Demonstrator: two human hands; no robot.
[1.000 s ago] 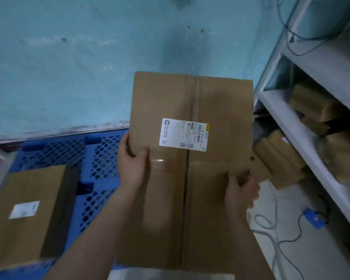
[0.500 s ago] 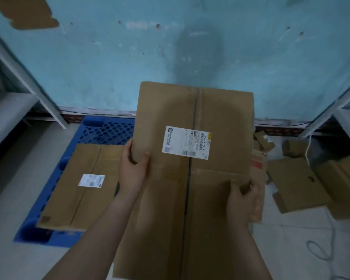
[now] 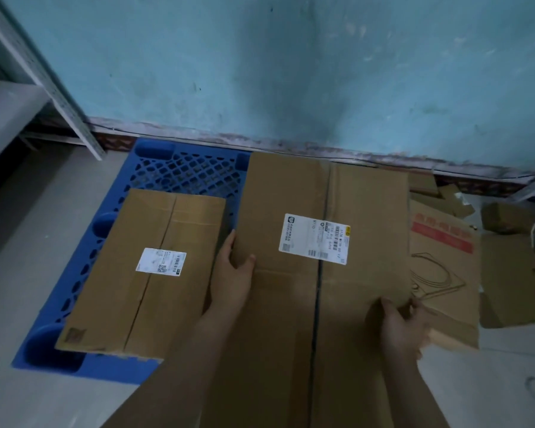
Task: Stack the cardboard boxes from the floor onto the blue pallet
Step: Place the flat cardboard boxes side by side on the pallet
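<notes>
We held the large cardboard box point(image 3: 322, 242) over the right side of the blue pallet point(image 3: 179, 171), our left hand point(image 3: 232, 279) with its grip closed on the box's left edge, our right hand point(image 3: 405, 325) clamped on its right edge; a second labelled box point(image 3: 145, 273) lay on the pallet just beside it

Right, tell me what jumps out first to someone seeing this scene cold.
The big cardboard box in the centre, gripped by the left hand and right hand, its white label facing up. Left of it, a smaller labelled box lies on the blue pallet against the turquoise wall. Loose cardboard litters the floor at right.
</notes>
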